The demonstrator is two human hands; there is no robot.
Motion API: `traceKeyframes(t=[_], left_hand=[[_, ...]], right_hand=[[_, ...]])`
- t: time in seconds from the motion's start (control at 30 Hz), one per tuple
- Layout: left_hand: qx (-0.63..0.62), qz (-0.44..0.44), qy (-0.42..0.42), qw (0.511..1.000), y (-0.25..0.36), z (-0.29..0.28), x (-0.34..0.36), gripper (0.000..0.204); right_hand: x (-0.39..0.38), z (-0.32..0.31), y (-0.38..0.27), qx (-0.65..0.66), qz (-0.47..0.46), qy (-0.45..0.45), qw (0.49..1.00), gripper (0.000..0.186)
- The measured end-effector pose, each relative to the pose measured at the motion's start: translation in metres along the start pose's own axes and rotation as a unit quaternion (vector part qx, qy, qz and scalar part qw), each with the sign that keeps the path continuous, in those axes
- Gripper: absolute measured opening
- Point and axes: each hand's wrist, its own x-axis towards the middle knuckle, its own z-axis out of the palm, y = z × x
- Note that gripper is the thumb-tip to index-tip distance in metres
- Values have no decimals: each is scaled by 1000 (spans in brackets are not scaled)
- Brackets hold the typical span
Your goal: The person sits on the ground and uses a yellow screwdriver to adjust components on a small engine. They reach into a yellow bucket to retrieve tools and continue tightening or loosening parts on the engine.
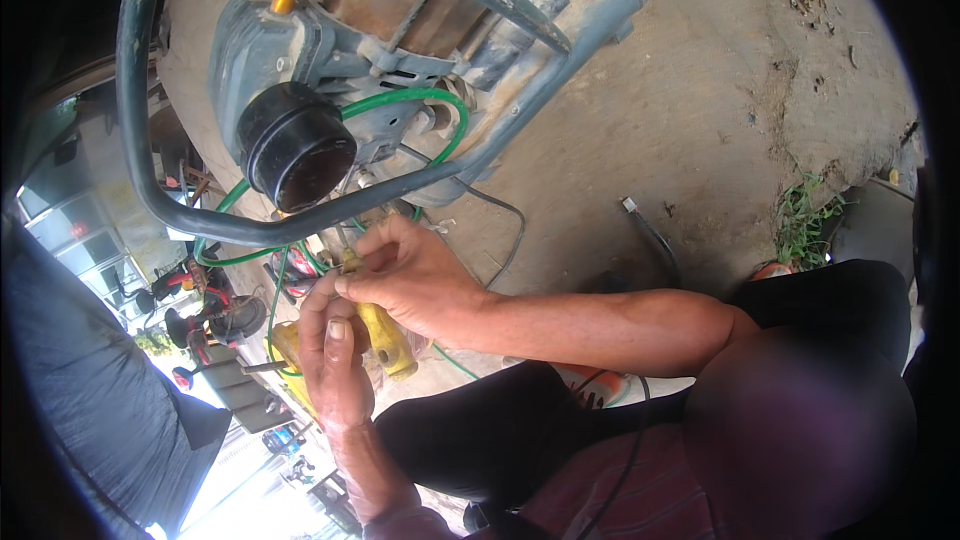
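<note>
My right hand [430, 275] reaches in with thumb and fingers pinched together, beside the fingertips of my left hand [338, 365]. A small yellowish piece shows at the pinching fingers of the right hand, too covered to name. My left hand is curled, thumb up, against a worn yellow tool-like body [393, 345]; its kind is unclear, and the hand hides part of it. A thin green cord [272, 315] loops beside the left hand. Just beyond the hands stands a blue-grey machine [440, 15] with a tubular frame [330, 225] and a round black cap [295, 145].
Thicker green hose [430, 95] curves over the machine, and a dark cable [520, 225] trails on the concrete floor. A short black cable piece [650, 235] lies to the right, with grass [805, 220] farther off. A dark sheet [100, 380] hangs at left.
</note>
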Motion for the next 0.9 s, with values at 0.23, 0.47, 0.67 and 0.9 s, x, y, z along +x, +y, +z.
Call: traceKeyframes(t=[0.23,0.47,0.67,0.9], left_hand=[[-70,-54,-62,994,7,19,-16,102],[-63,-1,9,998,11,23,-19,96],[-50,-2,-20,999,6,13,-19,95],[-40,4,-31,999,3,10,-17,93]], right_hand=[[15,-11,27,65,-99,-68,991,42],[38,-25,49,-165,-287,4,944,59],[60,-22,47,-325,-407,113,846,70],[71,-11,35,-396,-361,171,827,63]])
